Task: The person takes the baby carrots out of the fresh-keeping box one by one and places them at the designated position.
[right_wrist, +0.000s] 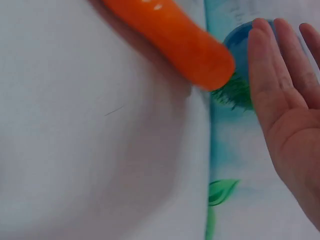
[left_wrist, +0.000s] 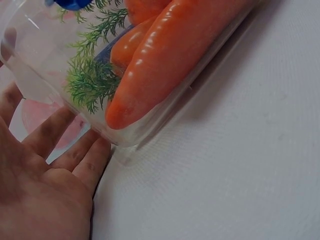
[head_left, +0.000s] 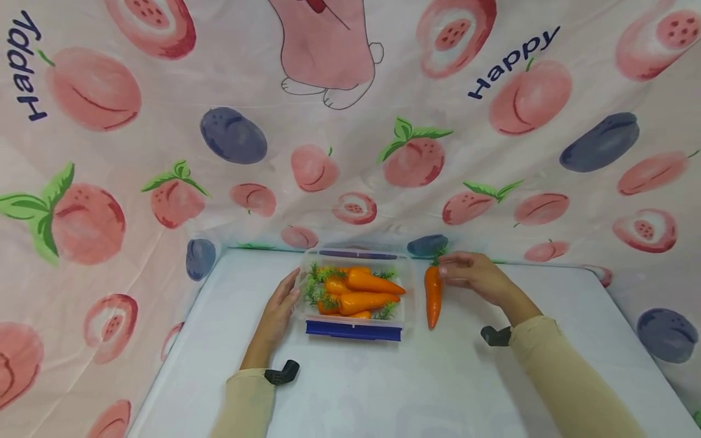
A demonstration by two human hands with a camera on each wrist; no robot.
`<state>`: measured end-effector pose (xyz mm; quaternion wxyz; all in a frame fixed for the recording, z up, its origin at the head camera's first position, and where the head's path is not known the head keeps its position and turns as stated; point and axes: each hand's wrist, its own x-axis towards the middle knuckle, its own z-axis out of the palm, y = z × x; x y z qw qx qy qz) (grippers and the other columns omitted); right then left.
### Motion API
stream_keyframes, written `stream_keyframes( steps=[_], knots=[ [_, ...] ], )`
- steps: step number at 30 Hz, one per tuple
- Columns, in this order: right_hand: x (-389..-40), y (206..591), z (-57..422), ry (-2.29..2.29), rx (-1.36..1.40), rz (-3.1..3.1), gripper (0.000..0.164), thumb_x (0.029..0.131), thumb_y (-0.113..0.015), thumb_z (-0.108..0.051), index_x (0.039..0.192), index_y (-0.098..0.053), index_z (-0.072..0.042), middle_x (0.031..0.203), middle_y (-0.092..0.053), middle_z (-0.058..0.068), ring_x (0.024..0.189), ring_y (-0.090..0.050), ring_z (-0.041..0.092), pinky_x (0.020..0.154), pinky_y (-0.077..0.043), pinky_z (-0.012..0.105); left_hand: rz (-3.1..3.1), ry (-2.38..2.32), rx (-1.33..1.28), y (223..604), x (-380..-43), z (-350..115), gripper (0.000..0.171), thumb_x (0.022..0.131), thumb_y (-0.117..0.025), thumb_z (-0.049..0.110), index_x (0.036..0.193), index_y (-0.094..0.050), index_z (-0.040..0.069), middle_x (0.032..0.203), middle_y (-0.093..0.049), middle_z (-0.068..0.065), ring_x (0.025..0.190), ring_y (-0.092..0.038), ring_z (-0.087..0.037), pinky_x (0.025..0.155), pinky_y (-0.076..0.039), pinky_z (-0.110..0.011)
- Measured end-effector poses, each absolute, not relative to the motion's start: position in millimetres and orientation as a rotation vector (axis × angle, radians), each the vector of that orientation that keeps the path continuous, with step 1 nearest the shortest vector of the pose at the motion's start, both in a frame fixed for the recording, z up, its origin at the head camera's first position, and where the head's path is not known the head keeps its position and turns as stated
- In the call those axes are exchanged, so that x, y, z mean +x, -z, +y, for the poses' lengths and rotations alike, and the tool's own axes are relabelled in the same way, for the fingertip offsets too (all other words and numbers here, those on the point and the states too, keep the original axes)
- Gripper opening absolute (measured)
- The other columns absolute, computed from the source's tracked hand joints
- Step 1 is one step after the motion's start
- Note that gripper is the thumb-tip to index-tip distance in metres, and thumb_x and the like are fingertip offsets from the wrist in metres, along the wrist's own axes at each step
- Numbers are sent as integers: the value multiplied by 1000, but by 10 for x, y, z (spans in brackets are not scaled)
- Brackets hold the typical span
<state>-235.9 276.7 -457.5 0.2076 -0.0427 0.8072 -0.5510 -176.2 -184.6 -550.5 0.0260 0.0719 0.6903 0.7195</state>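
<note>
A clear plastic box (head_left: 413, 307) with blue latch flaps stands on the white table, holding several orange carrots (head_left: 372, 301) with green tops. The left hand (head_left: 282, 304) lies along the box's left side; in the left wrist view its fairly straight fingers (left_wrist: 90, 155) reach to the clear wall. To the right of the box a single carrot (head_left: 433, 298) lies on the table, tip toward the person. Beside its leafy end is the right hand (head_left: 476, 277). Extended fingers (right_wrist: 265, 65) show in the right wrist view, alongside the carrot's thick end (right_wrist: 210, 65).
A fruit-patterned cloth (head_left: 350, 152) rises behind the white table (head_left: 350, 389) and at its sides. Black wrist cameras are strapped on both wrists, the left one (head_left: 283, 372) close to the table top.
</note>
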Motion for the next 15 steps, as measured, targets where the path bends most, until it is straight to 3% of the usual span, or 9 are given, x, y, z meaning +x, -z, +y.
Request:
stream_keyframes(
  steps=[10, 15],
  knots=[
    [-2380, 4334, 2618, 1482, -284, 2292, 56, 94, -74, -31, 142, -56, -10, 145, -59, 22, 129, -62, 33, 107, -52, 46, 2143, -2217, 240, 5515, -1761, -1850, 52, 109, -47, 30, 159, -35, 25, 169, -28, -9, 156, -24, -33, 125, -20, -59],
    [-2409, 4232, 2496, 1438, -346, 2301, 57, 94, -74, -32, 143, -56, -10, 143, -60, 22, 125, -66, 28, 110, -48, 51, 2143, -2217, 244, 5500, -1762, -1855, 52, 109, -47, 30, 159, -35, 24, 169, -27, -10, 156, -25, -34, 125, -21, -58]
  ],
)
